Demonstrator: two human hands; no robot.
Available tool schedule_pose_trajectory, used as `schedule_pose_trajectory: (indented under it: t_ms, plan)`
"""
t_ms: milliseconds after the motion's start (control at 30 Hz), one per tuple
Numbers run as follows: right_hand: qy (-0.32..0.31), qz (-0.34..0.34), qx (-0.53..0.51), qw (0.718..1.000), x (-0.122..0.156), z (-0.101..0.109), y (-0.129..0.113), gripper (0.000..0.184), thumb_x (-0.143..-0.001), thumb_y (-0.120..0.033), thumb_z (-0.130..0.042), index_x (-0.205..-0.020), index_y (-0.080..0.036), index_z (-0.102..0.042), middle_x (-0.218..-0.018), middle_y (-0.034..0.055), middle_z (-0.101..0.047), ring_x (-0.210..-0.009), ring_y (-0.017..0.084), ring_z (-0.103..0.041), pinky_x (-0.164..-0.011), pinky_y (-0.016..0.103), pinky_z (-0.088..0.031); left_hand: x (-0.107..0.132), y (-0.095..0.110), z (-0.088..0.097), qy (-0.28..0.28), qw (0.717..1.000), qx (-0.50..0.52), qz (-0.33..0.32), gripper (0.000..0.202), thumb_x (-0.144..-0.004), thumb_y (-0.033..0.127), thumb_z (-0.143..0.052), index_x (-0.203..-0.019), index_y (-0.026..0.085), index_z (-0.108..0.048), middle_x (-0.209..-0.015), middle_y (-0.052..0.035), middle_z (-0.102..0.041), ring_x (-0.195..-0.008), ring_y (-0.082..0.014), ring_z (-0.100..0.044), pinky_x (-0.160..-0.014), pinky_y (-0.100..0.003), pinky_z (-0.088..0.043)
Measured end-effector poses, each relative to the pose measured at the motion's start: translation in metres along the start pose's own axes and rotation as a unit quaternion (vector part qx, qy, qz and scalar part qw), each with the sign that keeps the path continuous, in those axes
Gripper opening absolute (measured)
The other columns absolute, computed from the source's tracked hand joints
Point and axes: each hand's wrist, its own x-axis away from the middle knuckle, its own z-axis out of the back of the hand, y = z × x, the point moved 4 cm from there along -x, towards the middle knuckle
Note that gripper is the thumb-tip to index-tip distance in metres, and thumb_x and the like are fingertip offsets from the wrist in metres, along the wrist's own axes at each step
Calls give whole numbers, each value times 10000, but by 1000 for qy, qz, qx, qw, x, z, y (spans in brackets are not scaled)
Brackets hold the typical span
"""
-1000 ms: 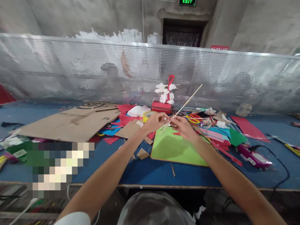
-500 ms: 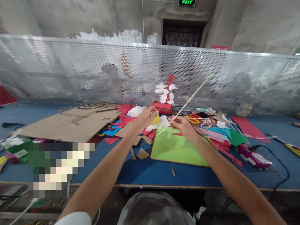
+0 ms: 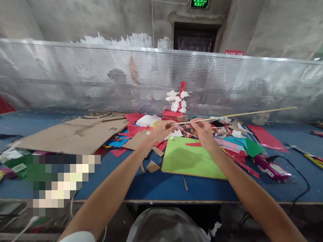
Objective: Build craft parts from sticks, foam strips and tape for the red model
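A long thin wooden stick (image 3: 252, 113) lies almost level above the table, its far end pointing right. My right hand (image 3: 205, 133) pinches it near its left end. My left hand (image 3: 163, 129) is closed at the stick's left tip, and a small white scrap (image 3: 171, 137) hangs just below its fingers. Both hands hover over the far edge of a light green sheet (image 3: 191, 159) on the blue table (image 3: 156, 186).
A large cardboard sheet (image 3: 73, 131) lies at the left. Coloured paper scraps (image 3: 234, 143) and scissors clutter the right, beside a purple glue gun (image 3: 271, 167) with a black cord. A red box with a white paper flower stem (image 3: 176, 107) stands before the perforated metal screen (image 3: 75, 77).
The stick has swung from steeply tilted up to nearly level, pointing right. My left hand came back from the yellow tape roll to the stick's left end.
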Motion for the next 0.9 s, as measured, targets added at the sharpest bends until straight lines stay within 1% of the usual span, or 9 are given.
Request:
schedule_pose_trajectory:
  t_ms: [100, 267, 400, 500, 600, 633, 700, 800, 900]
  plan:
    - [-8, -9, 15, 1000, 1, -1, 1, 249, -739, -432, -817, -863, -230, -741, -776, 19, -737, -628, 151, -644, -572, 271, -524, 0, -1, -3, 24, 1000, -11, -17, 334, -933, 441, -574, -927, 159, -753, -815, -76, -739, -662, -139, -632, -620, -250, -481]
    - [-20, -40, -25, 999, 2, -2, 3, 297, -700, -457, -844, -856, -226, -741, -891, 43, -773, -771, 180, -709, -733, 313, -591, -2, -9, -7, -7, 1000, 4, -12, 336, -926, 443, -594, -913, 161, -775, -788, -86, -746, -611, -130, -622, -586, -248, -482]
    - [-23, -53, -35, 998, 2, -2, 5, 322, -671, -464, -866, -830, -217, -733, -860, 41, -766, -747, 176, -701, -722, 310, -595, -2, -10, -7, -25, 999, 19, 20, 357, -916, 457, -596, -925, 154, -784, -790, -95, -750, -592, -122, -616, -583, -246, -485]
    - [-20, -61, -26, 998, 3, -3, 4, 328, -668, -467, -867, -823, -215, -726, -826, 34, -754, -750, 178, -705, -753, 320, -596, -2, -8, -8, -25, 999, 29, 29, 355, -911, 446, -595, -1009, 154, -772, -815, -90, -751, -625, -125, -622, -595, -242, -484]
    - [-16, -70, -13, 997, 4, -5, 4, 337, -663, -471, -867, -821, -217, -713, -811, 35, -749, -768, 196, -716, -774, 341, -598, -2, -7, -14, -38, 997, 59, 42, 406, -884, 424, -634, -1180, 159, -714, -971, -100, -750, -712, -138, -648, -630, -252, -497]
    - [-16, -70, -8, 997, 4, -6, 4, 344, -662, -479, -865, -820, -218, -708, -811, 38, -749, -772, 203, -718, -772, 346, -599, -1, -6, -16, -36, 996, 68, 49, 433, -870, 431, -652, -1206, 163, -698, -1002, -98, -743, -732, -142, -652, -636, -253, -497]
    - [-23, -67, 6, 997, 5, -7, 4, 355, -673, -502, -851, -829, -218, -705, -816, 47, -752, -771, 214, -719, -734, 346, -599, -1, -6, -20, -13, 996, 66, 62, 438, -843, 463, -682, -1160, 162, -710, -960, -80, -732, -723, -141, -640, -619, -246, -480]
    - [-45, -57, 40, 997, 5, -8, 6, 360, -713, -535, -814, -848, -218, -708, -826, 59, -757, -754, 223, -717, -645, 332, -582, 0, -6, -22, 39, 996, 47, 72, 397, -811, 500, -705, -988, 148, -744, -791, -44, -688, -641, -124, -581, -569, -236, -424]
    - [-63, -49, 66, 995, 6, -9, 8, 346, -748, -538, -786, -862, -220, -713, -833, 64, -760, -762, 232, -719, -604, 326, -564, 0, -8, -22, 70, 994, 45, 76, 365, -797, 498, -712, -868, 141, -741, -703, -30, -643, -588, -113, -525, -546, -241, -387]
